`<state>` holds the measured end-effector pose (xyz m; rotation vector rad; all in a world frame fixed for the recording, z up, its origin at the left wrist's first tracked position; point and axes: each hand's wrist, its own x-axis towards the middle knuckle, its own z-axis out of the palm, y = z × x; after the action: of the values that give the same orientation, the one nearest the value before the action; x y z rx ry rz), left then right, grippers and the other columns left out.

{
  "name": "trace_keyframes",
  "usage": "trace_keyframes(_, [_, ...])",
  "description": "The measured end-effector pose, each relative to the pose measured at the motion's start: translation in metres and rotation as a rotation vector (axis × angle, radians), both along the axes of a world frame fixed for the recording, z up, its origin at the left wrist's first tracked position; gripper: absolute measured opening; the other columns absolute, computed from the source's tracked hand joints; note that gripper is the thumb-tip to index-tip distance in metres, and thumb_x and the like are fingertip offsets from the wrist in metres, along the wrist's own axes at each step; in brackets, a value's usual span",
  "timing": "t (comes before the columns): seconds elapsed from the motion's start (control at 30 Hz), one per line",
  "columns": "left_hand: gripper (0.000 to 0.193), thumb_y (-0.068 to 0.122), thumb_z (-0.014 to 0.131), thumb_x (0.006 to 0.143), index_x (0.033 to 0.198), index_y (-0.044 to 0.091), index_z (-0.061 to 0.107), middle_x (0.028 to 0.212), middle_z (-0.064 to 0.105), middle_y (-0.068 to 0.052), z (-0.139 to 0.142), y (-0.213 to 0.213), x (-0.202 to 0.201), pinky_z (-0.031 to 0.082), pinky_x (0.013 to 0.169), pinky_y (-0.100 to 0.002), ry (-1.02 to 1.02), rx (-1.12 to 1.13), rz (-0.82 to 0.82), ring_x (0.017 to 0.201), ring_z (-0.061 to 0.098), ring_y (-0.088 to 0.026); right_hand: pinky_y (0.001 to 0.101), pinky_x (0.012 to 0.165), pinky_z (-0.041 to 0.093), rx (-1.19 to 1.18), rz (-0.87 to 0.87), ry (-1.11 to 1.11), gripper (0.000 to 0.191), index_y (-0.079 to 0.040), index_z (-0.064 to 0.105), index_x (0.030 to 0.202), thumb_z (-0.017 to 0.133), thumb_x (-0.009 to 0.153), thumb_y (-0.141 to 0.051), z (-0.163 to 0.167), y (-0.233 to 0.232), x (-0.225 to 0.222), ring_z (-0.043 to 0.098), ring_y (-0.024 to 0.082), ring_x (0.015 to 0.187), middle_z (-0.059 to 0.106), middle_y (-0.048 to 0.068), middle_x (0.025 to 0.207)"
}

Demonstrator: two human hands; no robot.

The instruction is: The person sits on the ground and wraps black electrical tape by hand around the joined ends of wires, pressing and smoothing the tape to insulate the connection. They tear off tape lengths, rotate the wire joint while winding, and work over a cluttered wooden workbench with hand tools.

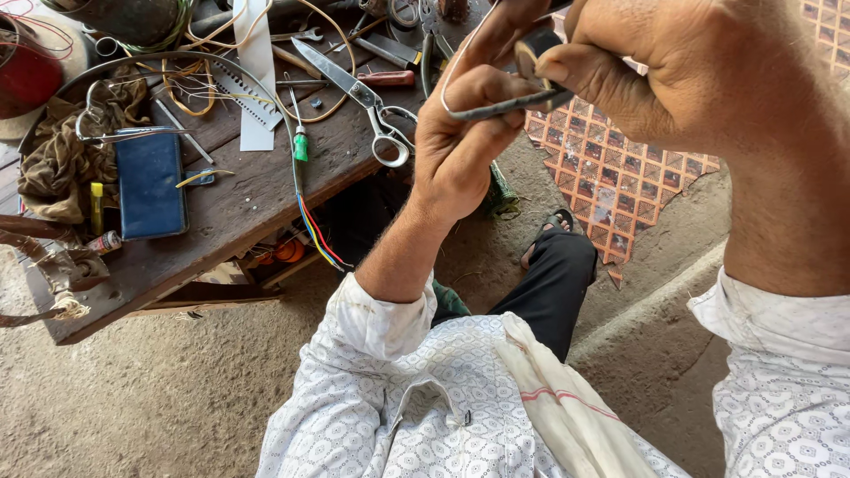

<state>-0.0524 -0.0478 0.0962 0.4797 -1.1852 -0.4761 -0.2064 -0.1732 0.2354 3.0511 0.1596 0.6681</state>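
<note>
My left hand (465,133) is raised close to the camera and pinches a thin grey cable (505,106) that curls in a loop over its fingers. My right hand (682,66) is just to the right of it, fingers closed on a small dark roll of tape (534,49) pressed against the same cable. Both hands hover above the right end of a worn wooden workbench (239,195). What lies behind the hands is hidden.
On the bench lie large scissors (363,97), a blue box (150,183), a green-handled screwdriver (300,142), a white strip (257,71), loose wires, a rag (62,159) and a red spool (27,71). A patterned mat (611,177) covers the floor; my sandalled foot (549,235) is below.
</note>
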Motion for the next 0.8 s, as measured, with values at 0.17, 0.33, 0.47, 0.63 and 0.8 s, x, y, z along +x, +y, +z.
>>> trace_keyframes(0.17, [0.033, -0.001, 0.061, 0.102, 0.132, 0.007, 0.049, 0.145, 0.054, -0.018, -0.002, -0.005, -0.017, 0.055, 0.096, -0.032, 0.337, 0.143, -0.165, 0.118, 0.063, -0.018, 0.0349, 0.055, 0.044, 0.067, 0.013, -0.015, 0.029, 0.002, 0.068, 0.081, 0.081, 0.098, -0.018, 0.002, 0.007, 0.007, 0.058, 0.023, 0.059, 0.061, 0.013, 0.072])
trace_keyframes(0.33, [0.041, 0.0, 0.06, 0.11, 0.149, 0.008, 0.048, 0.142, 0.056, -0.01, -0.006, -0.004, -0.013, 0.054, 0.103, -0.027, 0.184, 0.134, -0.074, 0.121, 0.062, -0.01, 0.0281, 0.069, 0.054, 0.253, 0.109, 0.045, 0.014, 0.005, 0.072, 0.106, 0.079, 0.097, -0.002, 0.014, 0.011, 0.002, 0.07, 0.02, 0.082, 0.07, 0.012, 0.1])
trace_keyframes(0.47, [0.027, 0.004, 0.064, 0.111, 0.138, 0.004, 0.063, 0.127, 0.066, -0.008, -0.008, -0.005, 0.007, 0.06, 0.083, -0.024, -0.154, 0.165, 0.156, 0.102, 0.068, -0.009, 0.0368, 0.064, 0.052, 0.216, 0.092, 0.013, 0.019, 0.006, 0.076, 0.1, 0.082, 0.082, 0.006, 0.014, 0.013, 0.002, 0.069, 0.029, 0.077, 0.071, 0.018, 0.094])
trace_keyframes(0.63, [0.024, 0.005, 0.072, 0.106, 0.13, 0.003, 0.067, 0.122, 0.068, -0.011, -0.007, -0.006, 0.013, 0.063, 0.086, -0.025, -0.348, 0.118, 0.321, 0.106, 0.074, -0.014, 0.0341, 0.068, 0.053, 0.248, 0.094, -0.019, 0.017, 0.003, 0.077, 0.106, 0.081, 0.09, 0.008, 0.006, 0.013, 0.0, 0.07, 0.026, 0.083, 0.071, 0.016, 0.099])
trace_keyframes(0.8, [0.017, 0.009, 0.068, 0.109, 0.12, -0.004, 0.071, 0.107, 0.07, -0.012, -0.01, 0.004, -0.012, 0.056, 0.076, -0.025, -0.007, 0.129, 0.036, 0.088, 0.069, -0.017, 0.032, 0.069, 0.052, 0.279, 0.134, -0.06, 0.014, 0.002, 0.077, 0.105, 0.081, 0.093, 0.008, -0.004, 0.011, -0.002, 0.069, 0.023, 0.085, 0.07, 0.014, 0.1])
